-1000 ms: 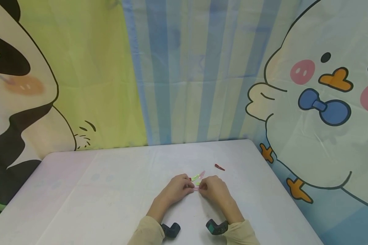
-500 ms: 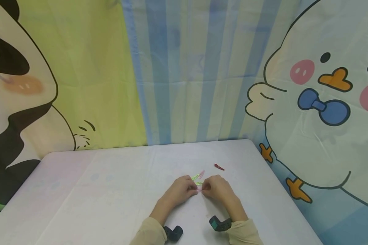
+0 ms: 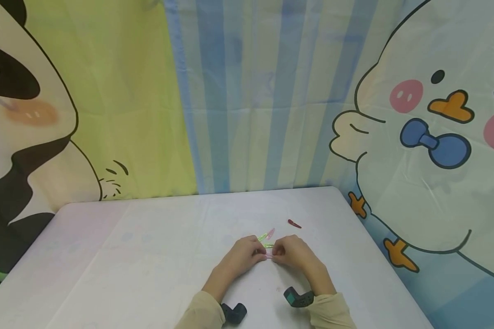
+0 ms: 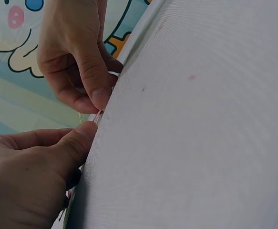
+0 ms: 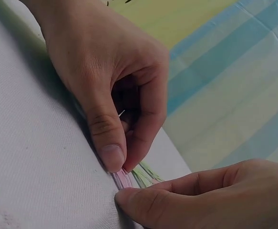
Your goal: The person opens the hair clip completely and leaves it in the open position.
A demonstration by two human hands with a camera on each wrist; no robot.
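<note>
A pink snap hair clip [image 5: 122, 179] lies low over the white table, bridging the small gap between both hands. My left hand [image 3: 242, 252] pinches one end of it between thumb and fingertips. At the other end, the thumb and index finger of my right hand [image 3: 296, 252] pinch it; the right wrist view shows this right hand [image 5: 224, 195] at lower right. Just behind the fingertips is a green hair clip [image 3: 268, 246], partly covered by the hands. Farther back lie another green clip [image 3: 262, 237] and a second pink clip [image 3: 271, 233], close together.
A dark red hair clip [image 3: 294, 224] lies by itself at the back right. The white table [image 3: 148, 265] ends at a printed curtain [image 3: 251, 114] with stripes and cartoon animals. Black wrist devices [image 3: 298, 298] sit at both cuffs.
Both hands have shifted slightly to the right, the right hand more, so the gap between them is a little wider. More of the green clip behind the fingertips shows.
</note>
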